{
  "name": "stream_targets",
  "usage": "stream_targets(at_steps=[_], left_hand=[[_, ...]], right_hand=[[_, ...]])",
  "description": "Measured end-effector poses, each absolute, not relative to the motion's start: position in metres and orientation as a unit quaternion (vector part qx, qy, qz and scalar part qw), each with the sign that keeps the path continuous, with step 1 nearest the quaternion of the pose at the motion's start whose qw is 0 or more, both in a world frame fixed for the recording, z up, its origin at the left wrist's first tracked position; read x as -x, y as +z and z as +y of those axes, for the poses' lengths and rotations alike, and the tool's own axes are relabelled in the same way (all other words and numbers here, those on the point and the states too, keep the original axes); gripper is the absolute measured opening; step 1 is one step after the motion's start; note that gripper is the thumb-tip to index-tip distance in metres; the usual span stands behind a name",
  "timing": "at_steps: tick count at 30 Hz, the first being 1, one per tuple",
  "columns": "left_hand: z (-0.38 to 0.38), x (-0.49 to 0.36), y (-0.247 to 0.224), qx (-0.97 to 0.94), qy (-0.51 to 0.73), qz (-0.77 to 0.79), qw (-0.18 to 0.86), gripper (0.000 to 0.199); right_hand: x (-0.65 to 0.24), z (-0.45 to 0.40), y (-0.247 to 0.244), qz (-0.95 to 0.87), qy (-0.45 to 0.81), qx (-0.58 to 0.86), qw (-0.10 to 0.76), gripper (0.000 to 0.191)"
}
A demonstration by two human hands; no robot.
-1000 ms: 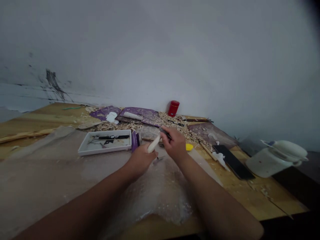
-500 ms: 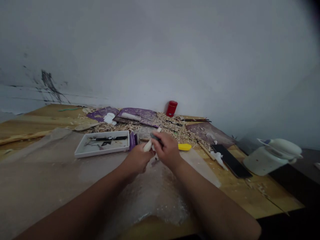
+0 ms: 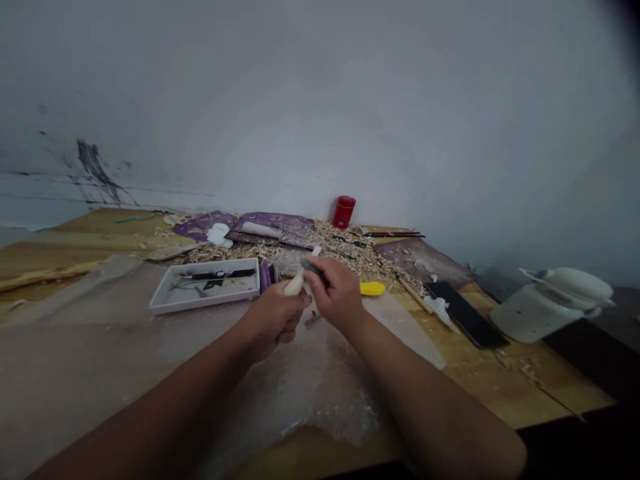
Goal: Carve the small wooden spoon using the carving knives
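My left hand (image 3: 275,313) is closed around a pale, slim carved stick (image 3: 294,285), likely wood, whose far end points up and away past my right hand. Against its upper part, my right hand (image 3: 337,293) pinches a small dark grey piece (image 3: 311,267), too blurred to tell whether it is sandpaper or something else. Both hands are over the clear plastic sheet (image 3: 200,360) that covers the table. Just left of them stands a white tray (image 3: 165,308) with black-handled tools (image 3: 223,274) in it. A yellow handle (image 3: 372,289) lies just beyond my right hand.
Wood shavings (image 3: 345,250) are heaped behind the hands, around purple sheets (image 3: 285,223). A red can (image 3: 344,212) stands by the wall. To the right are a black phone-like slab (image 3: 467,317), crumpled white tissue (image 3: 440,309) and a lidded white container (image 3: 533,313) at the table edge.
The view has shifted slightly. My right hand and the grey piece have moved a little up relative to my left hand. Both hands keep their hold.
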State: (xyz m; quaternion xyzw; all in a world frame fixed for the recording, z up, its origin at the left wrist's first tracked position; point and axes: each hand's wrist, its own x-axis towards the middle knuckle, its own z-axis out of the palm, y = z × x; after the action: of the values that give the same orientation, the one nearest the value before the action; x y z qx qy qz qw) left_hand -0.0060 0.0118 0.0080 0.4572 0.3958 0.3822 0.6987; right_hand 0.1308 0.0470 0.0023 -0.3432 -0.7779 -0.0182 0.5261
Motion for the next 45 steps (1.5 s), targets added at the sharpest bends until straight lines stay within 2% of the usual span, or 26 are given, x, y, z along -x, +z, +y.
stream_targets(at_steps=[2,6,9,12,16,25,29,33,35,38,42,45], left_hand=[[0.012,0.006,0.008,-0.453,0.38,0.388,0.707,0.018],[0.01,0.005,0.007,-0.452,0.391,0.379,0.707,0.017],[0.009,0.004,0.007,-0.444,0.393,0.368,0.716,0.017],[0.008,0.004,0.006,-0.44,0.398,0.34,0.729,0.017],[0.008,0.005,0.006,-0.433,0.405,0.321,0.739,0.017],[0.008,0.007,0.004,-0.49,0.375,0.256,0.745,0.012],[0.008,0.007,0.003,-0.515,0.356,0.263,0.734,0.017],[0.011,0.007,0.001,-0.538,0.384,0.317,0.68,0.009],[0.015,0.006,0.0,-0.554,0.414,0.353,0.63,0.003],[0.02,0.006,0.0,-0.595,0.426,0.418,0.538,0.019],[0.023,0.009,0.003,-0.626,0.425,0.478,0.445,0.035],[0.023,0.011,0.005,-0.613,0.451,0.468,0.449,0.037]], right_hand=[[-0.14,0.059,0.004,-0.711,0.013,0.393,0.583,0.02],[-0.152,0.077,0.007,-0.536,0.179,0.413,0.714,0.024],[-0.145,0.072,0.008,-0.514,0.272,0.368,0.725,0.026],[-0.136,0.061,0.008,-0.544,0.309,0.336,0.704,0.022],[-0.132,0.053,0.006,-0.599,0.27,0.321,0.682,0.021],[-0.134,0.039,0.013,-0.697,0.043,0.32,0.641,0.028],[-0.137,0.038,0.015,-0.736,-0.01,0.323,0.595,0.027],[-0.134,0.037,0.011,-0.794,-0.054,0.29,0.531,0.023],[-0.132,0.037,0.008,-0.829,-0.061,0.27,0.486,0.022],[-0.133,0.042,0.003,-0.843,-0.052,0.287,0.452,0.023],[-0.139,0.053,0.001,-0.793,0.0,0.34,0.506,0.024],[-0.139,0.056,0.0,-0.777,0.042,0.337,0.53,0.023]])
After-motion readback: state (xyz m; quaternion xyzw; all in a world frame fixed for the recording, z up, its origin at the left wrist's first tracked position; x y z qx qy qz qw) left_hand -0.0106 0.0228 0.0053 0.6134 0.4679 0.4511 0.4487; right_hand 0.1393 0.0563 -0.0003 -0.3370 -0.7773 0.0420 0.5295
